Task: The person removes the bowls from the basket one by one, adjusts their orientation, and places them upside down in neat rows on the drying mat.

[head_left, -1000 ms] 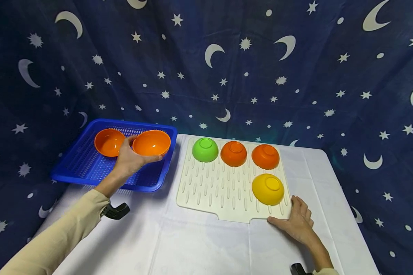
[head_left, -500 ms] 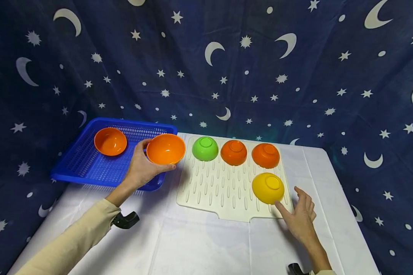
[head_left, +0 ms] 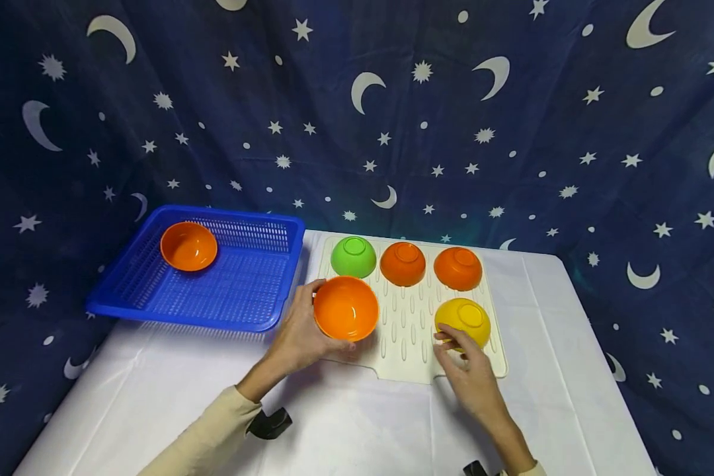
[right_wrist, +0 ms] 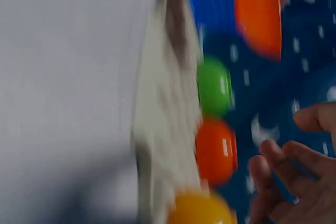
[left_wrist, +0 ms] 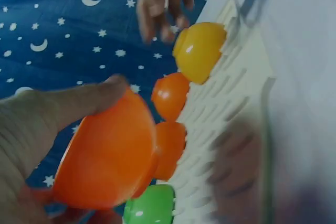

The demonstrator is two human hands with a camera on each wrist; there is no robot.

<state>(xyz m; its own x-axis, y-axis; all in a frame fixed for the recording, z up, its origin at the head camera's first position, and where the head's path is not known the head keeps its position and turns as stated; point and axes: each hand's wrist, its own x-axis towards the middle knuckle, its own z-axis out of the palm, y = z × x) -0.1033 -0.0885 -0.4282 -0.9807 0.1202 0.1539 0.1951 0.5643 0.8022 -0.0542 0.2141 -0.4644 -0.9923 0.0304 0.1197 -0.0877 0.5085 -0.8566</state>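
Observation:
My left hand (head_left: 303,334) grips an orange bowl (head_left: 346,309) by its rim and side, mouth facing up, above the left part of a cream draining mat (head_left: 404,370). In the left wrist view the thumb lies along the rim of that orange bowl (left_wrist: 107,161). My right hand (head_left: 470,377) hovers over the front of an upturned yellow bowl (head_left: 467,317), fingers loosely bent and holding nothing. The right wrist view, blurred, shows the right hand (right_wrist: 299,177) apart from the bowls. Behind stand an upturned green bowl (head_left: 354,258) and two upturned orange bowls, one central (head_left: 402,264), one right (head_left: 458,269).
A blue plastic basket (head_left: 238,322) stands on the left of the white-covered table (head_left: 357,430). Inside it lies another orange bowl (head_left: 188,246), mouth up. A dark blue curtain (head_left: 309,86) with moons and stars hangs behind the table.
My left hand has carried the orange bowl out of the basket, rightward and toward me, over the mat. The right hand has left the mat's right corner and moved left to the yellow bowl.

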